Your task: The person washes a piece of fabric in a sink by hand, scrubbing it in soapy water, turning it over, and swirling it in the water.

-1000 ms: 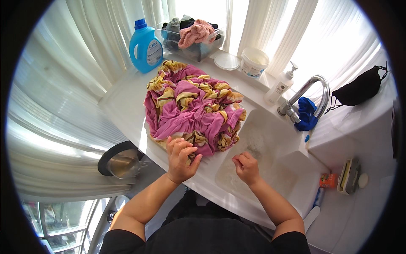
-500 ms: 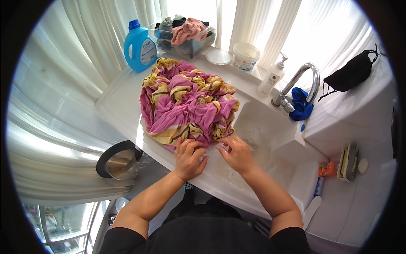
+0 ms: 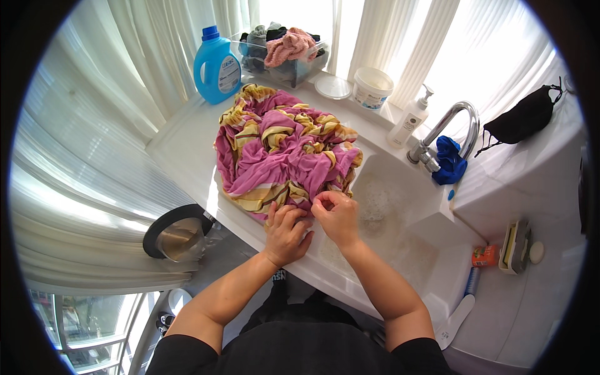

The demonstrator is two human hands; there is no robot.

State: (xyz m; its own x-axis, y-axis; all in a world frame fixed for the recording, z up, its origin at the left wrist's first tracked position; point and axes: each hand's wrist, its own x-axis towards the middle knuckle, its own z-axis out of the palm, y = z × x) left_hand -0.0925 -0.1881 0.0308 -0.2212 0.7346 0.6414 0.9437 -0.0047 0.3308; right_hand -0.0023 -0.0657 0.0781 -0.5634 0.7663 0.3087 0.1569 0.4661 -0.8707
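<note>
A bunched-up pink cloth with yellow, brown and white patterning (image 3: 290, 153) lies heaped on the white counter beside the sink. My left hand (image 3: 287, 234) rests at its near edge, fingers loosely bent and apart, thumb held away. Close to its right, my right hand (image 3: 337, 215) has its fingers curled into a pinch at the near right edge of the cloth. The fingertips are partly hidden, but they appear to hold a bit of the fabric. Both forearms are bare below black sleeves.
Right of the cloth is a white sink (image 3: 400, 231) with sudsy water, under a chrome faucet (image 3: 465, 125) draped with a blue cloth (image 3: 449, 161). Behind stand a blue detergent bottle (image 3: 215, 69), a clear bin of clothes (image 3: 281, 59), a white tub (image 3: 372, 87) and a pump bottle (image 3: 409, 119).
My right hand has moved slightly left and up, its fingers closing in on the cloth's edge. My left hand stays at the near edge. The whole view has shifted a little.
</note>
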